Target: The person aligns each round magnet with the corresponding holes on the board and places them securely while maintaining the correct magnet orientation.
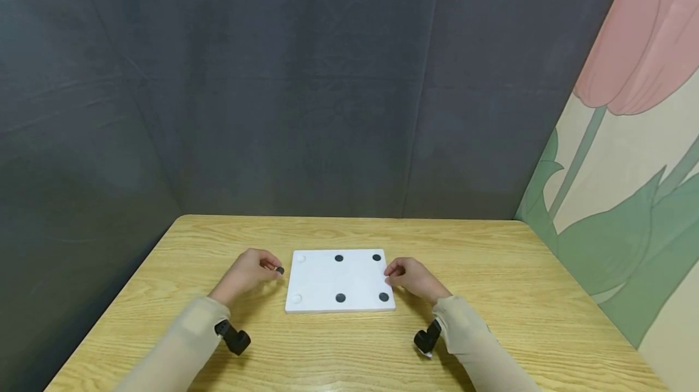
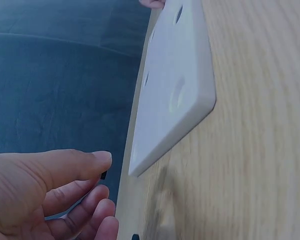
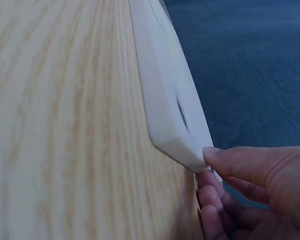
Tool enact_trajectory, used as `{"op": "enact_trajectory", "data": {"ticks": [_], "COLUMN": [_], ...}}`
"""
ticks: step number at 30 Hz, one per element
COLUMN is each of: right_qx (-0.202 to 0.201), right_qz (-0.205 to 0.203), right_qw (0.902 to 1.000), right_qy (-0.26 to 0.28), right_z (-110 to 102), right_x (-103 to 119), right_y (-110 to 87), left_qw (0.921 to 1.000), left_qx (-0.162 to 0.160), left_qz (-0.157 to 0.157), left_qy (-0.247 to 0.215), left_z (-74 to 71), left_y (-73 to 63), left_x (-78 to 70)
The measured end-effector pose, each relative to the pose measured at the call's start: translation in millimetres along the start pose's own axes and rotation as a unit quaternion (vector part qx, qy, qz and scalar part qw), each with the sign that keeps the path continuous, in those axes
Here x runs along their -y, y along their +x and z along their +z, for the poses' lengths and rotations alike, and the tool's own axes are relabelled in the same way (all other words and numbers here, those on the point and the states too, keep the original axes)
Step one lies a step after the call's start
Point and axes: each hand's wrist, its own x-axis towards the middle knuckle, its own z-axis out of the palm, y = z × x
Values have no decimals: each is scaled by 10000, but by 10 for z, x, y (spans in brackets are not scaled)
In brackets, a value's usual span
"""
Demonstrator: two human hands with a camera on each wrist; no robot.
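Observation:
A white rectangular board (image 1: 317, 278) lies flat on the table. Several black discs fill round recesses at its middle and right end, while two recesses at the left end hold no disc. Just off the board's left edge, my left hand (image 1: 252, 272) pinches a small black disc (image 1: 280, 270) between thumb and fingers; only a sliver of that disc shows in the left wrist view. My right hand (image 1: 417, 278) holds the board's right edge. In the right wrist view the thumb (image 3: 222, 159) lies at the upper edge and the curled fingers (image 3: 212, 205) sit against the side.
The wooden table (image 1: 327, 355) extends around the board on all sides. A dark curtain (image 1: 306, 88) hangs behind and to the left of it. On the right stands a wall panel (image 1: 622, 185) with painted tulips. Each sleeved wrist carries a small black camera (image 1: 233, 337).

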Motion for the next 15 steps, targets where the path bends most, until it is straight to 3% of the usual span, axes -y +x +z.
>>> {"op": "enact_trajectory", "data": {"ticks": [15], "right_qx": [-28], "right_qz": [23], "right_qw": [10000], "right_qy": [-3], "right_z": [2], "right_x": [5], "right_y": [9], "left_qw": [9999], "left_qx": [31], "left_qz": [35], "left_qy": [-90], "left_z": [192], "left_y": [-62], "left_x": [-116]}}
